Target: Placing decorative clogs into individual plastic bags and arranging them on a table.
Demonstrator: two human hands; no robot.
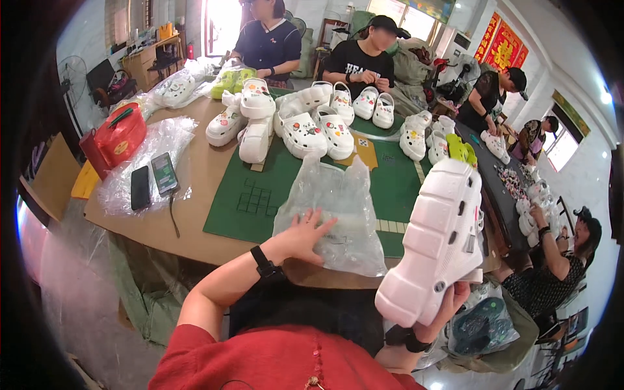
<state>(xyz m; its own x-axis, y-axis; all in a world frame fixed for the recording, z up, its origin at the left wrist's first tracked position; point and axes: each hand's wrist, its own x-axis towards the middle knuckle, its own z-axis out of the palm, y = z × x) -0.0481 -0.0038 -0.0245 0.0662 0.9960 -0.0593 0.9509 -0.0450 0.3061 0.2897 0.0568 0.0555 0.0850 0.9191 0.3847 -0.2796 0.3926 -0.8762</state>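
My left hand (305, 235) lies with spread fingers on a clear plastic bag (344, 214), which is flat on the green mat (250, 179) at the table's near edge. To the right, my right hand (448, 302) grips a pair of white clogs (429, 240) near their lower end. They are held upright off the table, a thick ridged sole facing left; the second clog is mostly hidden behind. Beyond the bag stand several white clogs (302, 136) with colourful charms. The bag looks flattened, and nothing shows inside it.
On the left lie two phones (140, 188), loose plastic bags (146, 156) and a red pouch (120, 136). Green clogs (461, 151) stand at the right. Several people work around the tables, one (370, 58) straight across. A bagged dark item (484, 325) sits below right.
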